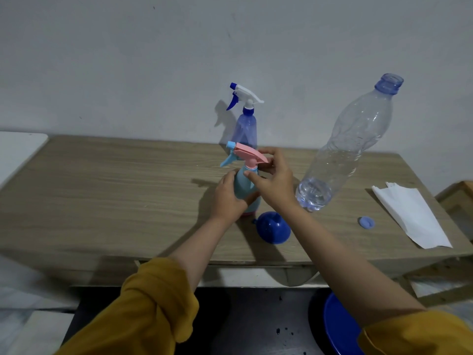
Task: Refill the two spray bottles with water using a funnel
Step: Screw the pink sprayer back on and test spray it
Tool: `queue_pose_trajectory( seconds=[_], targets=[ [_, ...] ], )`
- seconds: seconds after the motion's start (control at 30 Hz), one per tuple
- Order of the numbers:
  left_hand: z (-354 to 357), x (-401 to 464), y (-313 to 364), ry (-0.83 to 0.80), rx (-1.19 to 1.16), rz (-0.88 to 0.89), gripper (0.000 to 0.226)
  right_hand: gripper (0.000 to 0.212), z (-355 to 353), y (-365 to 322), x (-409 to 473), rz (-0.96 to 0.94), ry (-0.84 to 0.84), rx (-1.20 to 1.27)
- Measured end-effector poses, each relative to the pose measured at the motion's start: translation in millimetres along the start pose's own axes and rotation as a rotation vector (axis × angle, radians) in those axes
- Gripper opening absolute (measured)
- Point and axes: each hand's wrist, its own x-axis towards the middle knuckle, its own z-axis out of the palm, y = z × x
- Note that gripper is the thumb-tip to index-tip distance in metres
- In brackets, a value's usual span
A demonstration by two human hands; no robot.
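While the left hand (227, 193) wraps the light-blue spray bottle (243, 187) upright on the wooden tabletop (128, 190), the right hand (272, 176) pinches its pink trigger head (249, 156), its grip pressed at the collar. Whether it is tightening or loosening is unclear. Either way the next move calls for twisting. Nearby stand the purple spray bottle (245, 126), blue funnel (272, 228) and water bottle (345, 147), before a plain grey wall (128, 60).

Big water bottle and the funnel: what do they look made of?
Water bottle: thin clear plastic, glossy; the wall shows through it and its sides look dented. Funnel: opaque blue plastic, smooth with a sheen, probably rigid.
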Motion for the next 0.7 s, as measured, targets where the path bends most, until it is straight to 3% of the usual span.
queue_pose_trajectory(
  seconds=[0.1,0.2,0.3,0.7],
  targets=[
    [0,0,1,-0.004,-0.003,0.002,0.067,0.053,-1,2,4,0.109,-0.086,-0.005],
    [-1,-1,3,-0.002,-0.019,0.001,0.068,0.037,-2,8,5,0.210,-0.140,0.031],
    [-1,-2,4,0.011,-0.049,-0.004,0.067,0.027,-1,12,5,0.214,-0.084,0.078],
    [2,-1,-1,0.024,-0.040,0.026,0.064,0.036,9,13,-4,0.257,0.052,0.169]
  ],
)
